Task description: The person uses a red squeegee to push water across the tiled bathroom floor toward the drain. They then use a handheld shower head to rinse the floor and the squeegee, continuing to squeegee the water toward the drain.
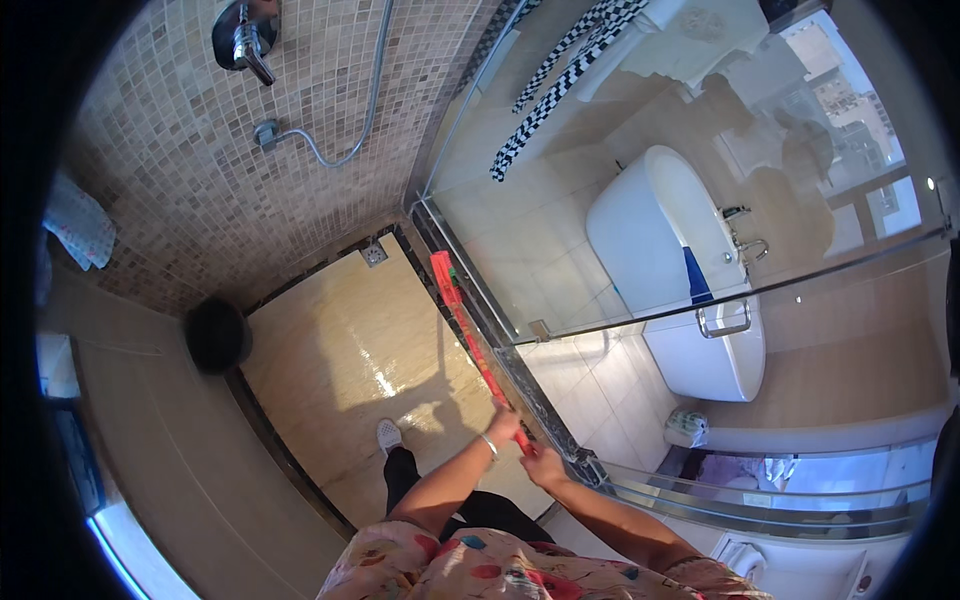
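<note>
Both of my hands grip a red long-handled cleaning tool (480, 356), probably a floor brush or squeeze mop. My left hand (504, 424), with a bracelet at the wrist, is closed around the handle farther forward. Close behind it, my right hand (543, 466) holds the handle near its end. The tool's red head (444, 274), with a bit of green on its side, lies along the dark stone border by the shower threshold (465, 289). Wet, shiny patches show on the beige shower floor (337, 337).
A metal floor drain (373, 253) sits in the far corner. At the left wall stands a black bin (217, 335). Glass with a metal door handle (724, 322) separates the shower from a white bathtub (637, 217). A shower hose (371, 105) hangs on the mosaic wall.
</note>
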A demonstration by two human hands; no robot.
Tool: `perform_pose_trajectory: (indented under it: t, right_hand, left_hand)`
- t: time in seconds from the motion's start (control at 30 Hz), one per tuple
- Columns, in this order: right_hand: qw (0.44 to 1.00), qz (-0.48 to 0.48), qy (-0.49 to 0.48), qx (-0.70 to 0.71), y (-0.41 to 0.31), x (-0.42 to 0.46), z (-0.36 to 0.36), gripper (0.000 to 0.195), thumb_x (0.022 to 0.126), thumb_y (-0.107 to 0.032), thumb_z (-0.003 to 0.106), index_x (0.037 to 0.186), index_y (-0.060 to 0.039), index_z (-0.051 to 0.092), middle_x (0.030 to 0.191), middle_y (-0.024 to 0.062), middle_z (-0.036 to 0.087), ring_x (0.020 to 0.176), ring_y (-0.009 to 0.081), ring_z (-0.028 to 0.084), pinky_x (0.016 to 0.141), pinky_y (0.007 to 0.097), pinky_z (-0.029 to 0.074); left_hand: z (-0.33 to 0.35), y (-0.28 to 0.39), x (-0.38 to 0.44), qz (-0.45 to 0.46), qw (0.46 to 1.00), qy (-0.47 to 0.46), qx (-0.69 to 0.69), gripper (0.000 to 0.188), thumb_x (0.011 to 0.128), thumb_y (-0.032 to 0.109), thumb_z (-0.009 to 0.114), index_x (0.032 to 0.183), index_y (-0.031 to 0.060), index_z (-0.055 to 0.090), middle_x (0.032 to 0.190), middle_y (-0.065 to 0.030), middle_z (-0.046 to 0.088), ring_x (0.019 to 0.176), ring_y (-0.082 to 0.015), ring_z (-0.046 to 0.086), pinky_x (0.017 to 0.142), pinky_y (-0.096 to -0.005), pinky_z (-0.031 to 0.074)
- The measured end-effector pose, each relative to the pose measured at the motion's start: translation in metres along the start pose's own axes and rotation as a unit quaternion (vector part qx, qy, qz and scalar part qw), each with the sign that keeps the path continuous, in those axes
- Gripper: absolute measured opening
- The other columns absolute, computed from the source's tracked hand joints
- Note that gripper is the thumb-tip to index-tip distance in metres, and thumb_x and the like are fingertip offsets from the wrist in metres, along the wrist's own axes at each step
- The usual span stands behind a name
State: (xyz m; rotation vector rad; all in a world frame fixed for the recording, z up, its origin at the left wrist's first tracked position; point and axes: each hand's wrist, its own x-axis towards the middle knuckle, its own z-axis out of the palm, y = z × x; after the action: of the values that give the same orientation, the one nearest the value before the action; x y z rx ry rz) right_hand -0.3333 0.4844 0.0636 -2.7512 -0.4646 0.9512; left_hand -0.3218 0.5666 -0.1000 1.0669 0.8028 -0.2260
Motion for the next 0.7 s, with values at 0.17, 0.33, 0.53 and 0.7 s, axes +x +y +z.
perform_pose_trajectory:
  t: [0.17,0.33,0.53,0.7]
  right_hand:
    - [0.996,-0.001,0.022,0.086,-0.041,0.027,0.042,0.030,0.075,-0.025,0.052,0.095,-0.0025,0.057,0.085,0.0186,0.062,0.080,0.0293,0.060,0.069,0.0360,0.046]
    - [0.975,0.045,-0.058,0.209,-0.002,-0.013,0.034,0.020,0.076,-0.021,0.054,0.085,-0.0028,0.057,0.067,0.0098,0.058,0.051,0.0181,0.053,0.044,0.0316,0.039]
    - [0.982,0.043,-0.051,0.176,0.166,-0.074,0.018,0.015,0.075,-0.017,0.056,0.083,-0.0045,0.059,0.057,0.0032,0.054,0.041,0.0118,0.048,0.036,0.0274,0.036]
    - [0.995,0.001,0.013,0.102,0.234,-0.117,0.041,0.022,0.074,-0.020,0.054,0.087,-0.0040,0.061,0.064,0.0113,0.059,0.053,0.0211,0.057,0.050,0.0333,0.044]
  left_hand:
    - [-0.036,0.028,-0.018,-0.010,0.987,0.129,0.091,0.072,0.082,0.023,0.047,0.129,-0.0095,0.003,0.091,-0.0264,0.057,0.082,-0.0345,0.059,0.068,-0.0406,0.047]
    - [-0.003,-0.018,-0.042,-0.006,0.994,0.100,-0.053,0.081,0.080,0.011,0.051,0.135,0.0090,-0.008,0.074,-0.0100,0.052,0.057,-0.0159,0.051,0.044,-0.0308,0.044]
    - [0.146,-0.092,-0.091,-0.026,0.998,0.056,-0.003,0.087,0.077,0.013,0.052,0.134,0.0047,-0.013,0.074,-0.0097,0.052,0.058,-0.0163,0.050,0.044,-0.0299,0.043]
    - [0.188,-0.101,-0.153,-0.046,0.998,0.032,-0.035,0.066,0.076,0.012,0.051,0.127,-0.0013,0.011,0.065,-0.0081,0.050,0.050,-0.0169,0.050,0.042,-0.0311,0.043]
